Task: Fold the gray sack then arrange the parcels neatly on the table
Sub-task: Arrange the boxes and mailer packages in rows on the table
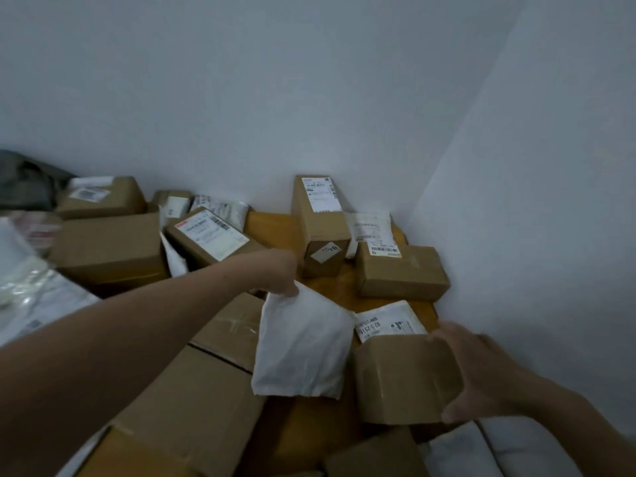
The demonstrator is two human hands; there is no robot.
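Hands (279, 275) (481, 370) hold pouch (303, 342), box (402, 376) near table (275, 232) edge.

One wide-angle camera, worn on the head, looks forward and down from close above at the table (270, 227) set in the corner of two white walls (309, 98)

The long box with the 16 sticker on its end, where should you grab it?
Probably by the near end. The long box points its stickered end toward the camera, and its far end is against the wall. Come from the front and above, with your thumb on the bare left side and your fingers on the right side, where a labelled white mailer sits close.
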